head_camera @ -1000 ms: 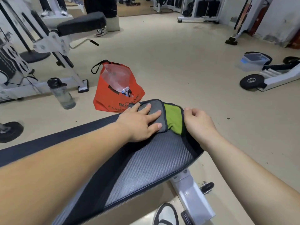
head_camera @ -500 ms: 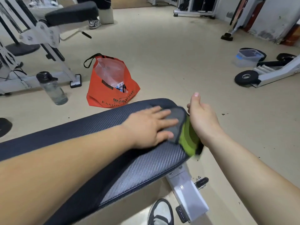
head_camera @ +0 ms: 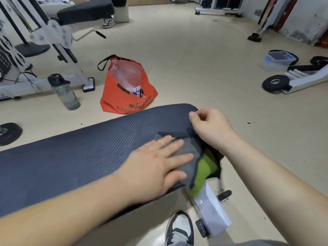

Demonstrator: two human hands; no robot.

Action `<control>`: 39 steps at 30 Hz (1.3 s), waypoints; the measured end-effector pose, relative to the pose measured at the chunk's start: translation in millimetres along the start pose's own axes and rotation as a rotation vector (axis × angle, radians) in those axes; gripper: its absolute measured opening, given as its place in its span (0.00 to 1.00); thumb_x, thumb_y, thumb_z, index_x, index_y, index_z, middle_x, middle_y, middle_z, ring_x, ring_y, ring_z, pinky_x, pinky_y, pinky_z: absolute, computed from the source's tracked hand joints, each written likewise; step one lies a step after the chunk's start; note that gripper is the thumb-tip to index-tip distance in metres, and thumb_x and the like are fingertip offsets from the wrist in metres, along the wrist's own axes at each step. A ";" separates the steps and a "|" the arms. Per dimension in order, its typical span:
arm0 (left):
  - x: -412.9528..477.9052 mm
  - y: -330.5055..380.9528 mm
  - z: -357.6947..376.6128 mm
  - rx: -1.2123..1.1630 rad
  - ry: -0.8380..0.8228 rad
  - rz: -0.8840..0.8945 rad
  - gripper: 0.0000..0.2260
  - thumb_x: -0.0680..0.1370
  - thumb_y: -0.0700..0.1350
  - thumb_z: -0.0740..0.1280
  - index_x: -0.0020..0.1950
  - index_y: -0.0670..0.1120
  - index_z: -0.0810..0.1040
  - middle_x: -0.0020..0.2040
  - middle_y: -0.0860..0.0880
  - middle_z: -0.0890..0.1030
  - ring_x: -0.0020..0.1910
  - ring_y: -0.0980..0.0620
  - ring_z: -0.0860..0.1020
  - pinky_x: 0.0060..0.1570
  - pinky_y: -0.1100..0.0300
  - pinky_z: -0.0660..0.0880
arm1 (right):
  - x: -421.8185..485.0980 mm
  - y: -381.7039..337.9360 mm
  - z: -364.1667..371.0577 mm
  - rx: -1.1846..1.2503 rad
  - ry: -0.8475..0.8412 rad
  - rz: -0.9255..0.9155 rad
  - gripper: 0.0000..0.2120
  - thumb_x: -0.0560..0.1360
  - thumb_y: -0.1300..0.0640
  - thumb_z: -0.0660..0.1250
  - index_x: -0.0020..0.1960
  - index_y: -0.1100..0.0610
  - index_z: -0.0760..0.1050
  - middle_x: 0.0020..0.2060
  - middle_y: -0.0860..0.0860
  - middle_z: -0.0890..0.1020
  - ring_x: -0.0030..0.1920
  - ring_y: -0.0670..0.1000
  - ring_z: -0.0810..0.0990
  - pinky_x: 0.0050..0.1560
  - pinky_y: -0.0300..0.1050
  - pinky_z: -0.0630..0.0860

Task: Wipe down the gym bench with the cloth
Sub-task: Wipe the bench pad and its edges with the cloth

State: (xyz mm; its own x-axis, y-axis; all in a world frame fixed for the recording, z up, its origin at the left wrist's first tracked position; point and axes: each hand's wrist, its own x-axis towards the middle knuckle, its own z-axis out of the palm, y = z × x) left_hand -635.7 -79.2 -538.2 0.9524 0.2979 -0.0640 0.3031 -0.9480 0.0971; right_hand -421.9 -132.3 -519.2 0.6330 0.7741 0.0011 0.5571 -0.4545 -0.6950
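The dark textured gym bench (head_camera: 85, 153) runs from the left edge to the middle of the head view. A grey and green cloth (head_camera: 197, 162) lies on its right end, and its green part hangs over the near corner. My left hand (head_camera: 156, 166) lies flat on the grey part with straight fingers. My right hand (head_camera: 211, 128) sits at the bench's end with curled fingers over the cloth's far edge; whether it grips the cloth is hidden.
An orange bag (head_camera: 126, 89) and a clear water bottle (head_camera: 63, 92) stand on the floor behind the bench. A white exercise machine (head_camera: 44, 43) fills the far left. A plastic box (head_camera: 276, 60) and a weight plate (head_camera: 275, 83) lie at the right. My shoe (head_camera: 179, 228) is beside the bench's white leg (head_camera: 211, 210).
My left hand has slid the cloth from the far side of the bench's end to the near corner, and more green now hangs off. My right hand stayed at the end.
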 end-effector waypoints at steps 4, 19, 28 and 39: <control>24.1 -69.0 -14.8 -0.077 -0.053 -0.407 0.26 0.83 0.65 0.50 0.81 0.64 0.56 0.84 0.52 0.54 0.83 0.46 0.52 0.80 0.50 0.52 | -3.8 -7.3 8.5 -0.079 -0.065 -0.031 0.12 0.80 0.47 0.63 0.48 0.52 0.82 0.35 0.47 0.83 0.45 0.54 0.82 0.51 0.50 0.79; -71.2 -119.0 -7.6 -0.036 0.017 -0.568 0.25 0.83 0.64 0.47 0.80 0.63 0.60 0.83 0.51 0.60 0.82 0.45 0.57 0.80 0.51 0.54 | -8.2 -73.1 53.7 -0.116 -0.212 -0.234 0.12 0.78 0.45 0.66 0.56 0.49 0.83 0.52 0.45 0.86 0.56 0.48 0.83 0.59 0.49 0.79; -135.4 -31.0 1.7 0.039 0.132 -0.329 0.22 0.81 0.64 0.56 0.73 0.61 0.74 0.72 0.50 0.77 0.65 0.40 0.75 0.57 0.44 0.78 | -13.9 -101.0 78.4 -0.181 -0.283 -0.323 0.15 0.80 0.50 0.64 0.64 0.53 0.80 0.61 0.49 0.84 0.63 0.52 0.80 0.65 0.51 0.76; -83.8 -99.0 -10.1 0.120 0.046 -0.837 0.27 0.81 0.65 0.50 0.78 0.60 0.63 0.69 0.46 0.68 0.64 0.39 0.66 0.59 0.45 0.70 | -19.7 -114.7 82.1 -0.164 -0.314 -0.383 0.14 0.81 0.50 0.65 0.64 0.52 0.81 0.60 0.49 0.83 0.61 0.50 0.79 0.55 0.40 0.69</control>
State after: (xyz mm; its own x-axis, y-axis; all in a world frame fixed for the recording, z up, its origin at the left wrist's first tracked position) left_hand -745.2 -9.2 -532.4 0.4162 0.9089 -0.0276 0.9061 -0.4171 -0.0705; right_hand -542.4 -59.3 -498.5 0.1894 0.9819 0.0004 0.8101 -0.1560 -0.5652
